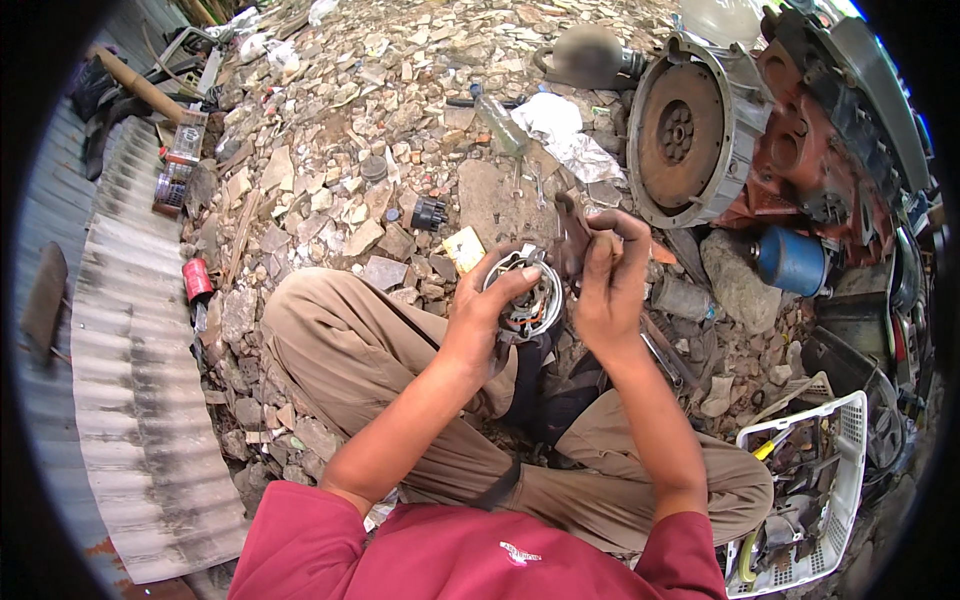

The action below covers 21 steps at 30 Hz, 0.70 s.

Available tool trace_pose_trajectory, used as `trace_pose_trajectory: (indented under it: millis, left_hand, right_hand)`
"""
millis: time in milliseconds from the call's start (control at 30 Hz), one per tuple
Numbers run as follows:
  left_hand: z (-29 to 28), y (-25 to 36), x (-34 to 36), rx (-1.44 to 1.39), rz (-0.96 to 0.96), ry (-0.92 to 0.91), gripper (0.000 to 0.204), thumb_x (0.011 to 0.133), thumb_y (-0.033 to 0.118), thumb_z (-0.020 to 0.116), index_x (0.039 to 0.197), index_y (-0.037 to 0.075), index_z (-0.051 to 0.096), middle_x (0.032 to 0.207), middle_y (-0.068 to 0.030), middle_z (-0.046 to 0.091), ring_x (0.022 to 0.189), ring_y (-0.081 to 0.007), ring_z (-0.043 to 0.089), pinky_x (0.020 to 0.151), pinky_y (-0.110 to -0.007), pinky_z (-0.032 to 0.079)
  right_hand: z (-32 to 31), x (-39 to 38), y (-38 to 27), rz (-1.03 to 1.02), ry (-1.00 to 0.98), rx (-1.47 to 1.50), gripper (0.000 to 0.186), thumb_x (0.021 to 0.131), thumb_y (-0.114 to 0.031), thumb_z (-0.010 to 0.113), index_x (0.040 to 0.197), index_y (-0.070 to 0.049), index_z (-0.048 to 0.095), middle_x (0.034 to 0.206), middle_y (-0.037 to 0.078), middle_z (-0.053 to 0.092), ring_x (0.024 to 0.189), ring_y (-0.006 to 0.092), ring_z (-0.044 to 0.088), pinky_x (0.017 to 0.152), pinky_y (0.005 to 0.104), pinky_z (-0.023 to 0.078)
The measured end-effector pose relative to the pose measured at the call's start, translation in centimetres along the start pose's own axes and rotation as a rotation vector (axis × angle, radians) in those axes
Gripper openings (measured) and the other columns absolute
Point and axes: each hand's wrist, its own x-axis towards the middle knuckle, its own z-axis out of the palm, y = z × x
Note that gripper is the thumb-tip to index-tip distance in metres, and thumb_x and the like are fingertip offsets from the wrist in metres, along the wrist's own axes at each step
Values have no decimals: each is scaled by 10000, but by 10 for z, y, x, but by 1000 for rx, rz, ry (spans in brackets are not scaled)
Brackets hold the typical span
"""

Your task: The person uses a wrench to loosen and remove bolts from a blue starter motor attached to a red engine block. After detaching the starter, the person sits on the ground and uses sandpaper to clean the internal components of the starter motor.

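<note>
My left hand (482, 310) is wrapped round a round metal housing (533, 308), which looks like a distributor body. Its open top faces up, with wires and small parts inside, and my thumb lies over the rim. Just right of it, my right hand (612, 290) is raised with the fingers curled and pinched together. Whatever they hold, if anything, is too small or hidden to make out. A dark brown shape (571, 235) shows beside those fingertips; its kind is unclear. On the rubble ahead lies a black distributor cap (429, 213), near a yellow box (463, 249).
Spanners (540, 187) and a white cloth (567, 135) lie ahead. At right stand a flywheel in its housing (680, 133), a red engine block (793, 150) and a blue canister (790, 261). A white basket (853, 450) holds tools. Corrugated sheeting (150, 400) lines the left.
</note>
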Motion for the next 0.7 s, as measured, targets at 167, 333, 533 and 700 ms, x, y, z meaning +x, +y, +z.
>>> trace_pose_trajectory:
  millis: [167,333,533,700]
  left_hand:
    - [-13,-3,-1,-17,54,30,393,818,161,648,1163,-12,574,962,-64,651,828,-110,631,738,-248,516]
    - [-24,0,5,215,192,99,356,806,168,640,1103,-21,586,928,-54,633,821,-95,591,746,-240,485]
    - [-32,2,9,411,377,17,335,774,161,649,1042,-32,590,882,-52,619,820,-96,551,741,-255,465]
    - [-31,-3,1,234,138,-9,362,745,123,612,1073,-28,592,977,-60,621,862,-98,562,795,-257,473]
  right_hand:
    - [-12,24,-32,-95,-199,-319,301,970,-84,547,1259,-5,512,888,129,593,728,194,570,672,342,481]
    - [-8,18,-49,-99,-541,-583,537,866,-29,620,1387,-64,493,887,173,581,729,358,616,656,408,516]
    - [-17,12,-54,-97,-789,-708,592,842,-5,644,1408,-76,486,770,118,517,555,293,536,513,394,469]
    - [-13,21,-52,-21,-841,-678,595,836,8,626,1406,-71,478,744,127,496,580,308,532,512,407,452]
